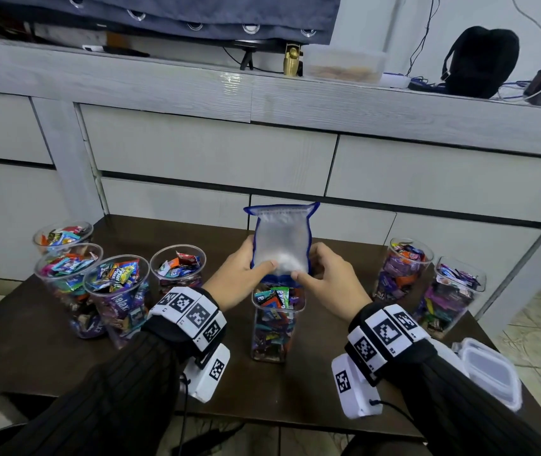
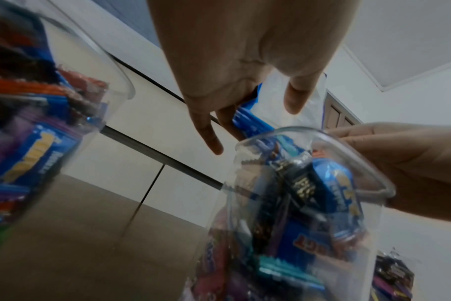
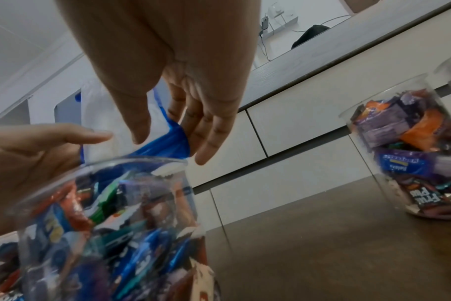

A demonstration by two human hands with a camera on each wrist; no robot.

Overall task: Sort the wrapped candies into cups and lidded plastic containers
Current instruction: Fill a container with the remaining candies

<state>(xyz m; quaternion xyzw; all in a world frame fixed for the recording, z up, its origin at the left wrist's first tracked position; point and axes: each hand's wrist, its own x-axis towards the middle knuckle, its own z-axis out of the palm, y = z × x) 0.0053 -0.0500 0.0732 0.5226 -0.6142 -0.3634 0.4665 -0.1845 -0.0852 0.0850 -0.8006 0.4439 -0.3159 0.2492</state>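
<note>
Above the central container (image 1: 277,324), already heaped with wrapped candies (image 1: 275,299), your left hand (image 1: 239,278) and right hand (image 1: 331,281) each pinch the upended, seemingly empty pouch (image 1: 280,238), so emptying looks finished; next, fit a lid (image 1: 489,373).

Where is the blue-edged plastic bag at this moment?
In the head view the blue-edged bag is at centre, held upside down by the left hand and right hand over the middle container.
</note>
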